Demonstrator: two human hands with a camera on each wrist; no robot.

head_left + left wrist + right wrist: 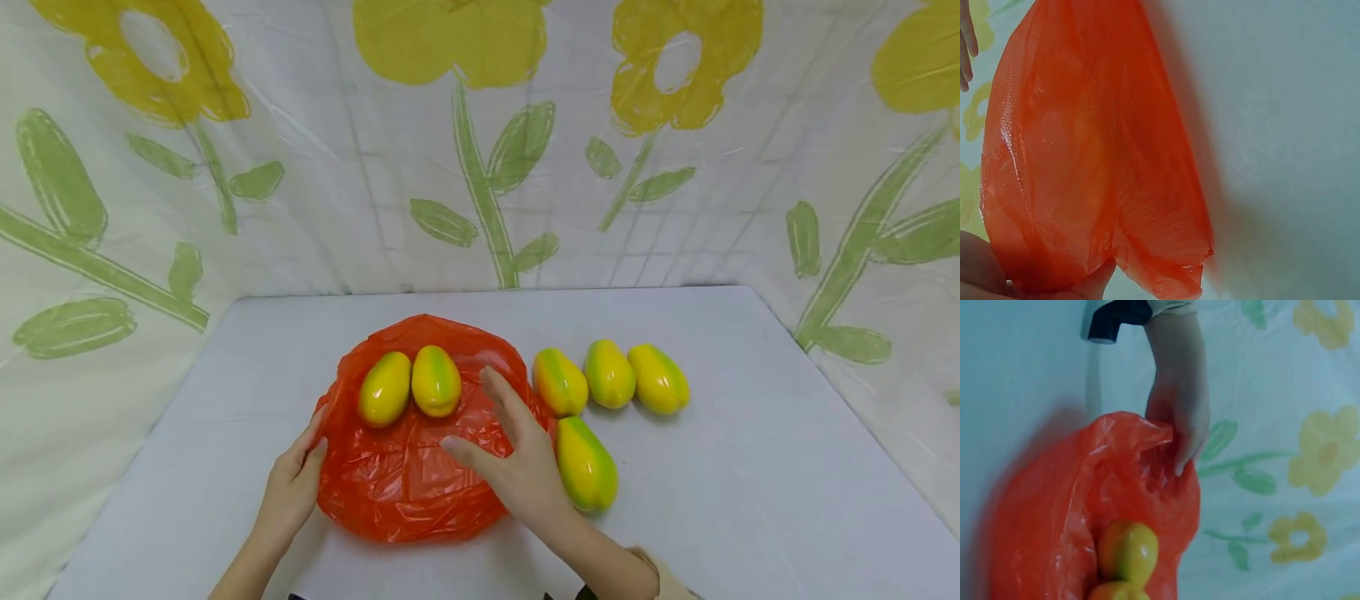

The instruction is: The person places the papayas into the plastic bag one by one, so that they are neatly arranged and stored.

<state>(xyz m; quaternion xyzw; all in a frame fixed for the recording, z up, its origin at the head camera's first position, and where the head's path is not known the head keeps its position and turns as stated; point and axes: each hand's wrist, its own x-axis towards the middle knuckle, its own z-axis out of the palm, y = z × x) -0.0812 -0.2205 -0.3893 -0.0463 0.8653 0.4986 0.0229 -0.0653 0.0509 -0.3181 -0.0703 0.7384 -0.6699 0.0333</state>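
Observation:
A red plastic bag (pixel 405 492) lies wide open on the table, its crinkled rim spread in a rough circle. Two yellow papayas (pixel 386 389) with green streaks rest side by side inside it; the right wrist view shows these papayas (pixel 1127 550) too. My left hand (pixel 292 483) grips the bag's left rim between thumb and fingers, and the red film (pixel 1085 156) rises from that grip in the left wrist view. Over the right part of the bag, my right hand (pixel 517 458) holds nothing, with thumb and fingers spread apart and pointing toward the papayas.
Three more papayas (pixel 610 373) sit in a row right of the bag on the white table (pixel 750 500). Nearer, another papaya (pixel 587 464) lies beside my right wrist. A flower-printed curtain (pixel 300 242) borders the table at the back and sides.

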